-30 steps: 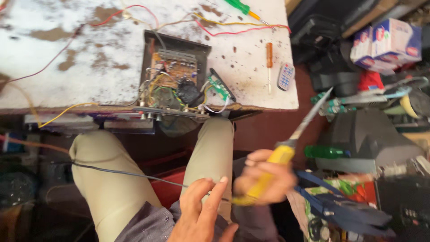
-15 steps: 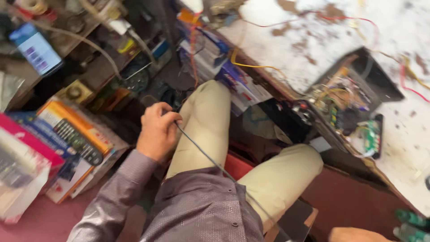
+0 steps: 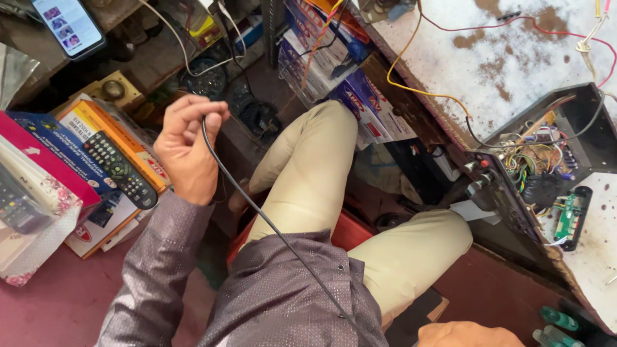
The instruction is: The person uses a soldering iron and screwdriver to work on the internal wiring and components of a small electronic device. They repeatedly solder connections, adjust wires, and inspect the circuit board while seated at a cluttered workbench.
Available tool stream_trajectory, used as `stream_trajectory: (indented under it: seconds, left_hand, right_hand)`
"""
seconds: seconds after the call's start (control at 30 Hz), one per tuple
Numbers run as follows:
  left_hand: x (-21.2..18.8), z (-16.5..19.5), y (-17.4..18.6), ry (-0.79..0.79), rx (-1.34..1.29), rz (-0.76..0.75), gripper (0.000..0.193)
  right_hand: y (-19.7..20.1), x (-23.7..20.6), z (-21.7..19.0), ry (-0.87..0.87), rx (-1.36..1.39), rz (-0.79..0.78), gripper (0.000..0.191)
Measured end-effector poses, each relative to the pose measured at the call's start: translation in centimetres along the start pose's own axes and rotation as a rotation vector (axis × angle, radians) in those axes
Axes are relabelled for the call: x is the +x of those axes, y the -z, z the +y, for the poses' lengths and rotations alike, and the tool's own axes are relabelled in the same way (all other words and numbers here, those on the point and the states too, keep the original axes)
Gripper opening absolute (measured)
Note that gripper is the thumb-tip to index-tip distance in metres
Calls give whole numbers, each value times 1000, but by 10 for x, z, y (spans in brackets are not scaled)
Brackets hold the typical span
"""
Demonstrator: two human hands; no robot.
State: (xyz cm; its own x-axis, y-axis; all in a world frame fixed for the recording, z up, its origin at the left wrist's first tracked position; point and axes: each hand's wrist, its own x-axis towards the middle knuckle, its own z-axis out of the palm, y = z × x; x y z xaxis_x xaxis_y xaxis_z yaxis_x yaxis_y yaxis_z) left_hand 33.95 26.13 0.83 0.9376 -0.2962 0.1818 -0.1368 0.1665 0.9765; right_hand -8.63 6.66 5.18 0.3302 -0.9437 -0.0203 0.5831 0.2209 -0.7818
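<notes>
- Head view: at left centre of the frame our left hand [image 3: 187, 144] pinches a thin black cable [image 3: 270, 225], which runs down across our shirt.
- Our right hand [image 3: 468, 334] shows only partly at the bottom edge; we cannot tell its grip.
- A black remote [image 3: 119, 168] lies just left of the left hand.
- An open circuit chassis [image 3: 546, 168] sits on the worktop [image 3: 488, 71] at right.

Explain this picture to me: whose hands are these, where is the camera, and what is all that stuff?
The camera sits on a person's head and looks down, so you see their own lap and arms. The left hand is raised and pinches a thin black cable that runs down across the shirt. The right hand barely shows at the bottom edge, so whether it holds anything cannot be told. On the right is a stained white workbench bearing an opened black case full of coloured wires and circuit boards. On the left lie a black remote on coloured boxes, and a lit phone above.
</notes>
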Motion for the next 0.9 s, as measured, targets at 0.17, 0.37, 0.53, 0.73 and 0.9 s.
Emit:
stream_trajectory:
  seconds: [0.17,0.37,0.53,0.73,0.9]
  left_hand:
    - [31,21,-18,-133,-145,-47,5]
    - [53,69,-23,-469,22,1,6]
    - [41,96,-22,-655,493,-67,10]
    - [50,98,-13,-345,761,-703,23]
    - [32,66,-16,-84,825,-1064,22]
  right_hand:
    - [-2,-3,1,-15,-13,7,17]
    - [-1,-1,0,-27,-6,8,19]
    - [1,8,-2,-34,2,7,20]
    - [5,22,-2,-27,24,-1,22]
    - [10,33,-1,-51,43,-15,24]
